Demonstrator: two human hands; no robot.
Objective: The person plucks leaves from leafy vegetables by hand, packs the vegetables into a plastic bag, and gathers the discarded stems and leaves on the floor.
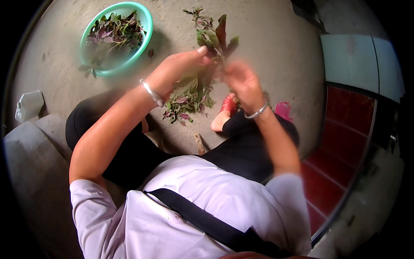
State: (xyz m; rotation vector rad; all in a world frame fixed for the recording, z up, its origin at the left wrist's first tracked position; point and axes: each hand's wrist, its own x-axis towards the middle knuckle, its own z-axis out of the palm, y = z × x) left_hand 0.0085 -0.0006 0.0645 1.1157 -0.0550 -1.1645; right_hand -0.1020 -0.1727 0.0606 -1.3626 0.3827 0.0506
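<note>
Above the floor between my knees, my left hand pinches a leafy stem with green and dark red leaves, its thumb pressed on the stem. Close beside it on the right, my right hand is curled at the lower part of the stem; its fingertips are blurred, so their hold is unclear. Below my hands a pile of loose leaves lies on the floor. A turquoise basin with many picked leaves stands at the upper left.
A white container is on the floor at the far left. Red tiles and a pale panel run along the right side. A pink object lies beyond my right knee, and my foot in a red sandal is near the pile.
</note>
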